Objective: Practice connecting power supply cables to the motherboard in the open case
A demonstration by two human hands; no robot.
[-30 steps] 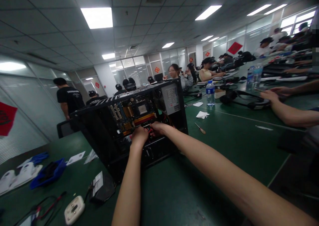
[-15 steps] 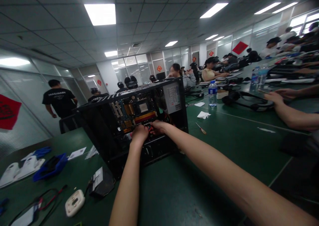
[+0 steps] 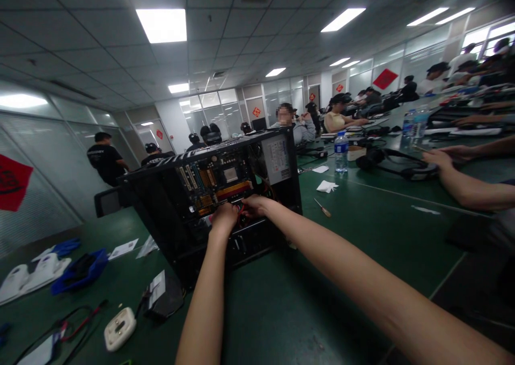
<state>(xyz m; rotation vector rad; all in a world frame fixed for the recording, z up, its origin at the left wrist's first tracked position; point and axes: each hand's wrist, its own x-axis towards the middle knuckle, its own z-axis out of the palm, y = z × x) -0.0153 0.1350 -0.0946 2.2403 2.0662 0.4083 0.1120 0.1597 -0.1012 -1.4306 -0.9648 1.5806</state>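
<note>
An open black computer case [image 3: 169, 247] lies on the green table, its inside facing me. Inside it show the motherboard [image 3: 205, 193], the processor's square [image 3: 230, 174] and a power supply [image 3: 277, 158] at upper right. Both my hands reach in below the board. My left hand [image 3: 224, 216] is closed, its fingertips hidden behind the knuckles. Close beside it, my right hand [image 3: 255, 206] pinches at a thin red cable [image 3: 242, 210] between the two hands. Whatever my left fingers hold is out of sight.
On the left lie a black boxy part [image 3: 164, 298], a white rounded device [image 3: 120, 328], loose cables [image 3: 82, 314] and a blue pouch [image 3: 80, 274]. To the right are a screwdriver [image 3: 322, 208], crumpled tissue [image 3: 327, 186], a water bottle [image 3: 341, 153] and a co-worker's hands [image 3: 442, 158].
My hands stay at nearly the same spot inside the case, with only slight finger motion. A person in black at the far left has shifted right. The view has moved slightly.
</note>
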